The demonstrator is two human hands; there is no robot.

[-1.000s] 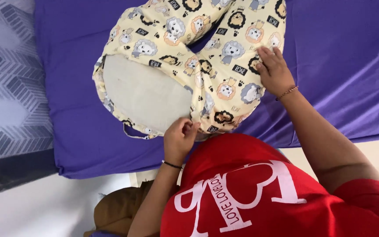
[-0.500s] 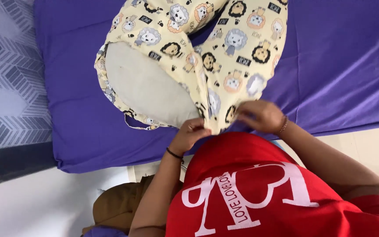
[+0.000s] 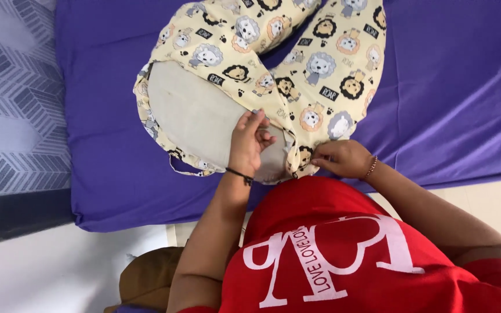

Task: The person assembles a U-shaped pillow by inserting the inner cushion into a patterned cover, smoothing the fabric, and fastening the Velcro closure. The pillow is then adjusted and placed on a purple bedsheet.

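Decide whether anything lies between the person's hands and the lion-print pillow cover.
Nothing visible does. The left hand rests directly on the lion-print cover at its open edge beside the bare cream pillow, and the right hand pinches the cover's edge.

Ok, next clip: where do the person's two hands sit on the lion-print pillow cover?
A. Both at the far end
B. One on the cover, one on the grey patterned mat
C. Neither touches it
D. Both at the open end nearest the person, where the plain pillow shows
D: the left hand and the right hand both pinch the cover at its near open edge, where the plain pillow shows.
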